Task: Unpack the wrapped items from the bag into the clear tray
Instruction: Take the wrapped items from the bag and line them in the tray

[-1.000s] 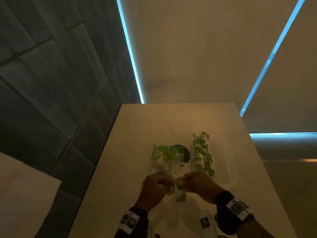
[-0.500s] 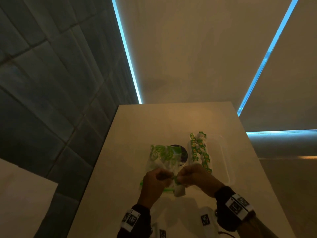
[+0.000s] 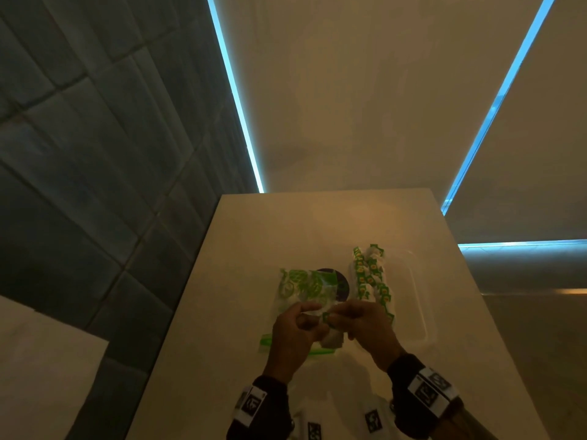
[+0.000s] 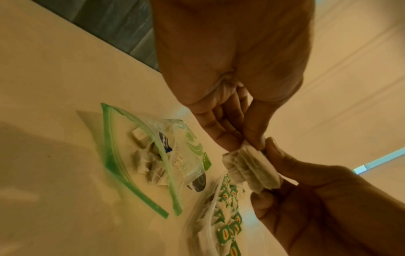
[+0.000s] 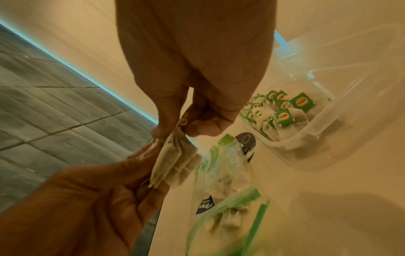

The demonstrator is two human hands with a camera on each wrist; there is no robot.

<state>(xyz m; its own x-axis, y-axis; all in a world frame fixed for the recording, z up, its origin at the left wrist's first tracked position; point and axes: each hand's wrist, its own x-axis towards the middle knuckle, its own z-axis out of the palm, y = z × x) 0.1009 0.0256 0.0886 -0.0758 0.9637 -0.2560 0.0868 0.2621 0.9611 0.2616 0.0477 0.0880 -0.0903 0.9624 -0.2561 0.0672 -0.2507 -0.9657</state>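
My left hand (image 3: 313,316) and right hand (image 3: 341,316) meet over the near end of the zip bag (image 3: 303,289) and together pinch a small bundle of paper-wrapped tea bags (image 3: 332,338) by its top. In the left wrist view the left fingertips (image 4: 232,144) nip the bundle (image 4: 252,170) while the right hand holds it from below. The right wrist view shows the bundle (image 5: 175,166) hanging from my right hand (image 5: 173,132). The bag (image 4: 151,155) lies flat, its green zip open, with more tea bags inside. The clear tray (image 3: 417,300) to the right holds several green-tagged tea bags (image 3: 371,281).
A dark round disc (image 3: 341,282) lies on the beige table (image 3: 247,281) between bag and tray. The table's left edge drops to a grey tiled floor (image 3: 95,185). Bare tabletop stretches beyond the bag and tray.
Both hands have drifted slightly forward over the bag, still holding the bundle between them. Bag and tray have not moved.
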